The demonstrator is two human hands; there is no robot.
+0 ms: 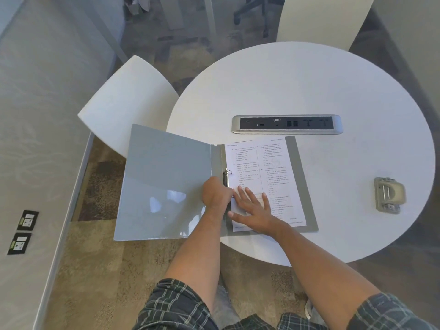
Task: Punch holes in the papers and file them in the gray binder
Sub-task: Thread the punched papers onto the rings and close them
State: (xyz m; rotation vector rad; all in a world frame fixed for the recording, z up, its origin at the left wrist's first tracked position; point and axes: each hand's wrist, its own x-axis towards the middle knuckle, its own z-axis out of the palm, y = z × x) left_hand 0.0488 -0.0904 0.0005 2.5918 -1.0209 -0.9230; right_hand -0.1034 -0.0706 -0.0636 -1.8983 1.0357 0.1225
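Note:
The gray binder (164, 182) lies open at the left edge of the round white table, its front cover hanging out past the rim. Printed papers (266, 167) lie on its right half, threaded beside the metal ring mechanism (226, 176). My left hand (216, 192) is curled at the lower part of the rings, fingers closed around the mechanism. My right hand (253, 208) presses flat, fingers spread, on the lower left part of the papers. The hole punch (388, 195) sits apart at the table's right side.
The round white table (309, 79) has a built-in silver power and port strip (287, 124) just behind the binder. A white chair (128, 101) stands at the left, another white chair (323, 20) at the far side. A gray wall with outlets runs along the left.

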